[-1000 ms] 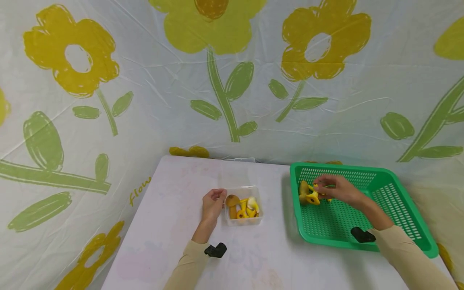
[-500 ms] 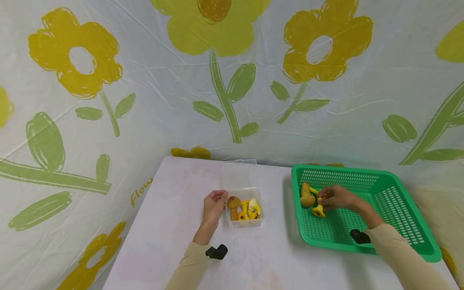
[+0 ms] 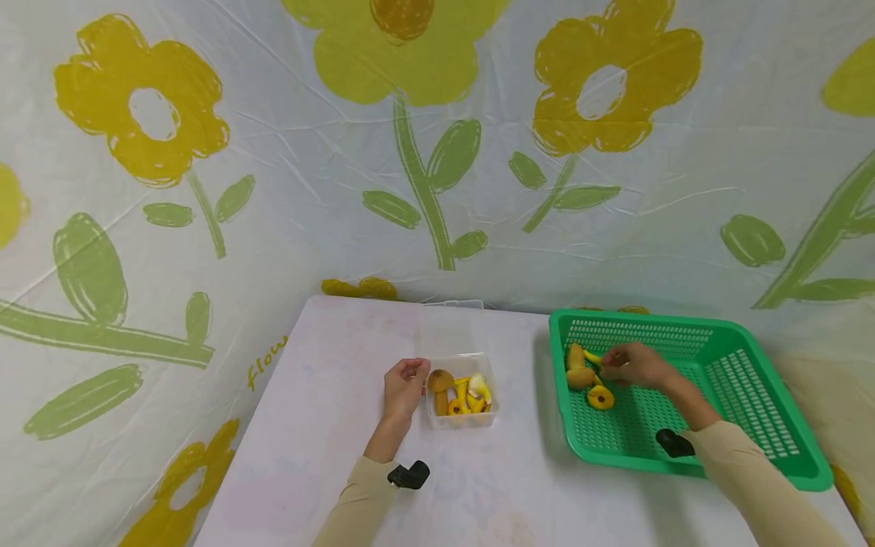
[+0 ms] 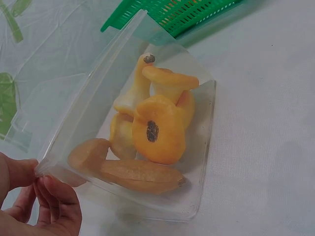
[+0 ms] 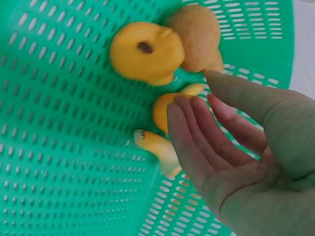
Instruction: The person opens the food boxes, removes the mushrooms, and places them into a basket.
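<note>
At the table's left, my left hand (image 3: pixel 403 389) pinches the rim corner of a clear plastic box (image 4: pixel 201 137) between thumb and curled fingers. Inside it lie a brown mushroom (image 4: pixel 133 172) and several yellow mushrooms (image 4: pixel 160 130). Over the left part of a green basket (image 3: pixel 570 425) hovers my right hand (image 3: pixel 639 366), its fingers loosely bent and holding nothing. Below it rest a brown mushroom (image 5: pixel 196 37) and a yellow mushroom with a dark centre (image 5: pixel 140 51). Two more yellow mushrooms lie near the fingertips, one with a pale end (image 5: pixel 160 151); the fingers partly hide them.
A clear lid (image 3: pixel 453 328) extends behind the box, towards the wall. White cloth with printed flowers (image 3: pixel 595 91) hangs behind and on the left. The basket's raised sides stand at the right of the pale table (image 3: pixel 328 456).
My right hand lowered a yellow mushroom beside the brown one in the basket and let it go, then drew slightly up and away. My left hand stays on the box.
</note>
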The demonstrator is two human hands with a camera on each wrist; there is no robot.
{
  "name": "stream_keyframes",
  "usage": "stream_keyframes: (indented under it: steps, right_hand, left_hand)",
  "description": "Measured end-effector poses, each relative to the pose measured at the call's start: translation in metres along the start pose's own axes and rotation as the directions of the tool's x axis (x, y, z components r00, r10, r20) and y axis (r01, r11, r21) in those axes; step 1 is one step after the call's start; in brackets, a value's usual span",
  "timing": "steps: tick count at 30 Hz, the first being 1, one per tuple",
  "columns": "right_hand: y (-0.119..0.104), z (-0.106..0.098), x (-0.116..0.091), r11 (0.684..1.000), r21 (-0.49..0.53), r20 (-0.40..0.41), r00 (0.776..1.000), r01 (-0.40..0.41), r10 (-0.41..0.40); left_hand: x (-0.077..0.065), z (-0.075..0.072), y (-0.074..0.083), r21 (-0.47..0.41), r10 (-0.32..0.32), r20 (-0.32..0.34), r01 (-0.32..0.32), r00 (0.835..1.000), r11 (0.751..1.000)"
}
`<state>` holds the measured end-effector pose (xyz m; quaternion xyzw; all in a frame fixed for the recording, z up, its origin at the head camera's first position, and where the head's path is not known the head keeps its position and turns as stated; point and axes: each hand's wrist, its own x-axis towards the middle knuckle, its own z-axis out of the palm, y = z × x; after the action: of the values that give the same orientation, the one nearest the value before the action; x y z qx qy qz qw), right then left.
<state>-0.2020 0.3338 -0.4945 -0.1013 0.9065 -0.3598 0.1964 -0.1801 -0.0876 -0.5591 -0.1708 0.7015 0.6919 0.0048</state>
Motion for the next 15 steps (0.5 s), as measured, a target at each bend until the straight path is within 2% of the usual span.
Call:
stream_keyframes:
  steps: [3,8,15]
  right_hand:
    - [-0.008,0.0,-0.001,0.999,-0.021,-0.035,0.999,0.041,-0.042]
    - [-0.025,0.002,-0.001,0.997,-0.053,-0.067,0.995,0.064,-0.068]
    - [-0.051,0.009,0.003,0.994,-0.023,-0.115,0.988,0.103,-0.105]
  left_hand:
    - [0.001,0.0,0.0,0.008,0.007,-0.005,-0.007,1.0,1.0]
    - [0.003,0.0,0.0,0.004,0.013,-0.01,-0.013,1.0,1.0]
    - [0.004,0.0,0.0,0.01,0.006,-0.005,-0.006,1.0,1.0]
